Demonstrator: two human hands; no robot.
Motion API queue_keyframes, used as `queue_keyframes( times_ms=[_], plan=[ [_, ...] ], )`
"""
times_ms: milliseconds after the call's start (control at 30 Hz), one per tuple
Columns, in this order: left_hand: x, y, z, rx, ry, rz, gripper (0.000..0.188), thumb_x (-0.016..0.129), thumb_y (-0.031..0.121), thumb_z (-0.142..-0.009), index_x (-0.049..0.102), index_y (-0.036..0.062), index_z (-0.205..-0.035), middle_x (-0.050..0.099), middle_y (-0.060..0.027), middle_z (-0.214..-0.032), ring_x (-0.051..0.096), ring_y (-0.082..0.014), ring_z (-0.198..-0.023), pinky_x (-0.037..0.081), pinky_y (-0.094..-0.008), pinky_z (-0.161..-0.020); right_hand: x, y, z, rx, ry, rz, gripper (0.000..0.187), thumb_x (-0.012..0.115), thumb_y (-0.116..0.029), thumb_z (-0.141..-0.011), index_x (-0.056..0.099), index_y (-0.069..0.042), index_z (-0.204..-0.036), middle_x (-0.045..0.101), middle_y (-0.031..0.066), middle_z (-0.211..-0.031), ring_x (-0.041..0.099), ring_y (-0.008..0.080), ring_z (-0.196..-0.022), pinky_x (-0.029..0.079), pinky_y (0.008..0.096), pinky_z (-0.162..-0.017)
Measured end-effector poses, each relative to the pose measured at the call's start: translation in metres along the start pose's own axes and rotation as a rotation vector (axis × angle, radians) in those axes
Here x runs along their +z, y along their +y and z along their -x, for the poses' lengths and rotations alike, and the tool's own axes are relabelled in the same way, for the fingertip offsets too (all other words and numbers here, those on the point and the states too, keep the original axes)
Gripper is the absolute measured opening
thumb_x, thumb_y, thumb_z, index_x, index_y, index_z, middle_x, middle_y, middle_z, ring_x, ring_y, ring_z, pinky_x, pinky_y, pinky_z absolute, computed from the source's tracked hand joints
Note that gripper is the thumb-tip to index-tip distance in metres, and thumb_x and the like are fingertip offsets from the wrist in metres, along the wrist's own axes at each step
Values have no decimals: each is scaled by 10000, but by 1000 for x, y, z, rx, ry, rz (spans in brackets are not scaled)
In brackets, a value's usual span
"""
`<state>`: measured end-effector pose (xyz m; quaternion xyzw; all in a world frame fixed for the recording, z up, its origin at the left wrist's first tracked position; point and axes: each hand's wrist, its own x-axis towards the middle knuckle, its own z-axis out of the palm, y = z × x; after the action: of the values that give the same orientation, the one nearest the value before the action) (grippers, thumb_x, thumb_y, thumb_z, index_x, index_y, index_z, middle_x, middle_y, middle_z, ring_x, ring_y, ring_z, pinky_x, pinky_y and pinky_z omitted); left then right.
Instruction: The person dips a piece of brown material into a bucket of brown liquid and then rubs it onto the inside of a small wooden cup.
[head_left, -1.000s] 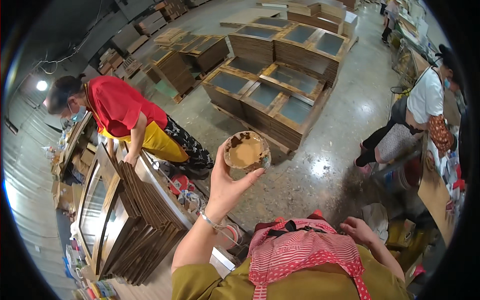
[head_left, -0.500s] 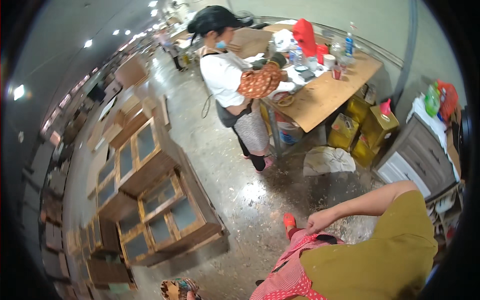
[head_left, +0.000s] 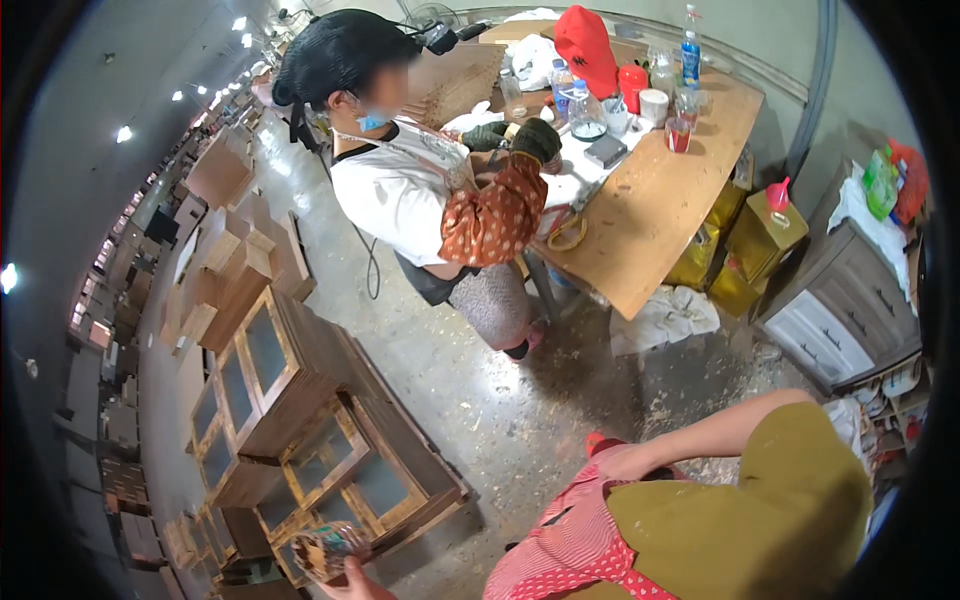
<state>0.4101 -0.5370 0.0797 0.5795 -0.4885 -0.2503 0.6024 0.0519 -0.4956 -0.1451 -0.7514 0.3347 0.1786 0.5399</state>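
Note:
At the lower edge, my left hand (head_left: 356, 584) holds a small round object (head_left: 328, 551) with a jagged brown inside and a shiny, patterned side; its exact kind I cannot make out. Behind it stand brown wooden cabinet frames (head_left: 365, 450) with greyish panels. My right hand (head_left: 628, 462) rests against the red-and-white apron (head_left: 575, 540) at my waist, with its fingers hidden in or behind the cloth. Above that apron shows my mustard-coloured top (head_left: 720, 520).
A co-worker (head_left: 400, 190) in dark gloves works at a wooden table (head_left: 650, 220) holding bottles, a red cap (head_left: 585, 50) and cups. Gold tins (head_left: 765, 245) stand beneath and beside it. A grey drawer cabinet (head_left: 840, 300) is at right; a whitish cloth (head_left: 665, 322) lies on the floor.
The table and the co-worker appear nearer. My left hand has come further into view with the round object. My right hand's fingers, curled before, have gone into or behind the apron.

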Motion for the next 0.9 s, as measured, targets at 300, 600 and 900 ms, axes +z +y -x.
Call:
queue_keyframes(
  times_ms=[300, 600, 900],
  plan=[
    [48, -11, -109, 55, -98, -95, 680, 688, 157, -842, 339, 32, -1412, 425, -149, -1392, 467, -284, -1213, 405, -406, -1004, -54, 1, -43, -49, 465, -508, 470, 418, -408, -913, 541, -86, -1232, 576, 219, -1211, 550, 348, -1130, 415, 433, -933],
    [67, -43, -228, 61, -247, -124, 732, 729, 217, -800, 360, -8, -1391, 472, -180, -1346, 491, -315, -1174, 386, -415, -1004, -177, -35, -136, -29, 755, -138, 303, 502, -299, -881, 563, -14, -962, 580, 177, -987, 571, 374, -955, 460, 456, -775],
    [48, -113, -354, 18, -230, -73, 673, 694, -11, -755, 377, -6, -1348, 496, -135, -1279, 522, -241, -1130, 446, -365, -953, -308, -114, -198, -191, 842, -326, 231, 490, -123, -865, 562, -65, -1077, 577, 165, -1046, 553, 350, -1018, 442, 437, -865]
  ],
)
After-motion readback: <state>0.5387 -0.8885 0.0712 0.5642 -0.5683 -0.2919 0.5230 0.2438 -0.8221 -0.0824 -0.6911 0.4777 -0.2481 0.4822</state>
